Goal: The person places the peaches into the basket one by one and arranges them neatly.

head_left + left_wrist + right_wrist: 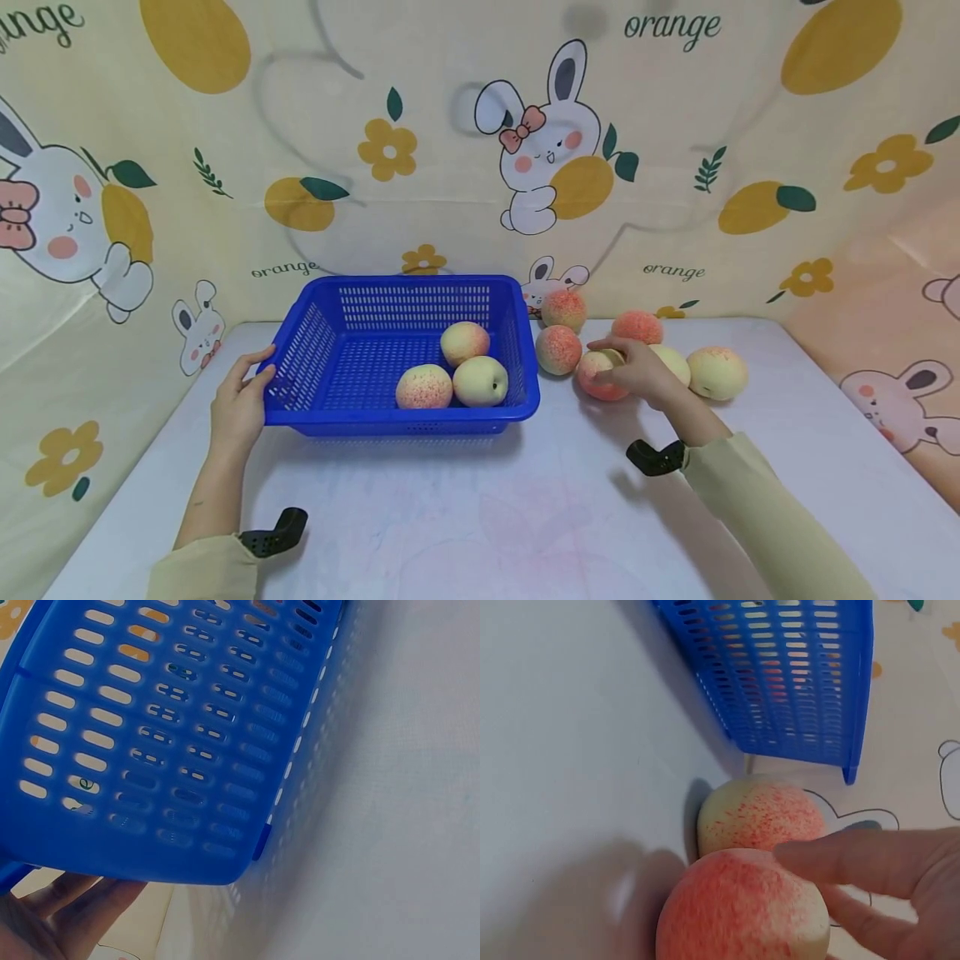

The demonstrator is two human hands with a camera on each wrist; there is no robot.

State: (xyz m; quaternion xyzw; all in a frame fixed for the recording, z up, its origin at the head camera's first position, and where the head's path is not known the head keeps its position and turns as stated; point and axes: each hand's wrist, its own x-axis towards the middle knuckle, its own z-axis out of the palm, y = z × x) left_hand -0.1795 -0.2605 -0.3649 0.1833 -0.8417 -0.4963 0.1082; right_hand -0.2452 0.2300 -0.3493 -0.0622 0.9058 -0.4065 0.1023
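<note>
Right sleeve [776, 512] nearest, lower right. Patterned backdrop [442, 217] across top; white table [450, 500] below. Blue basket [337, 417] left of centre, long axis left-right; left hand [238, 408] grips its left rim. Right hand [643, 372], right of centre: thumb and fingers curled round a peach [592, 382], no long axis, right of basket, second peach [558, 350] between.

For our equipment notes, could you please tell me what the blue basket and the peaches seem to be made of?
Blue basket: probably moulded plastic with a smooth finish, judging by its even colour and regular slots.
Peaches: matte, with red speckling over pale yellow; perhaps foam or plastic imitations, though real fruit cannot be ruled out.
</note>
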